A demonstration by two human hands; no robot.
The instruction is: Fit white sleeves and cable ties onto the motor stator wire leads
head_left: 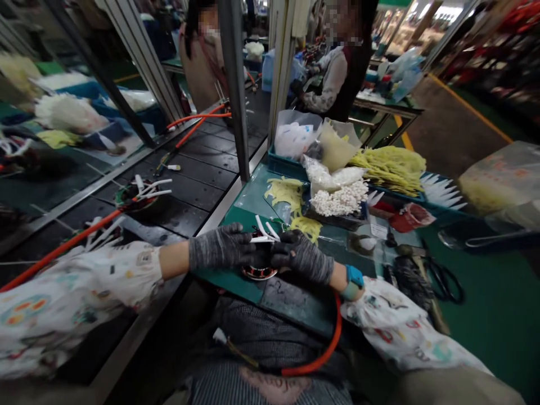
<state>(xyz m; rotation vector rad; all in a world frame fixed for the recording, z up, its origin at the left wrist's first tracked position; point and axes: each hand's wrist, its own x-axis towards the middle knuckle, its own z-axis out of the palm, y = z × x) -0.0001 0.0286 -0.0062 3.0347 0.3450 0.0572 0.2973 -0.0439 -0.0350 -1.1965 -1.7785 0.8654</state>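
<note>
A round motor stator (259, 273) with copper-coloured windings at its rim rests at the near edge of the green bench. White sleeved wire ends (265, 232) stick up from it. My left hand (221, 246), in a grey knit glove, reaches in from the left with fingers stretched out against the stator's side. On the other side, the bent fingers of my gloved right hand (301, 256) close on the stator and its wires. The hands hide much of its top. An orange cable (333, 343) loops below my right wrist, with a white connector (219, 336) near my lap.
Left of the bench, a dark slatted conveyor (185, 211) carries another wired stator (139, 197) with an orange cable. Yellow insulation pieces (287, 194), white bead-like parts (340, 197) and a bin (291, 166) stand behind my hands. Scissors (445, 281) lie right. Metal posts (236, 90) rise ahead; people work beyond.
</note>
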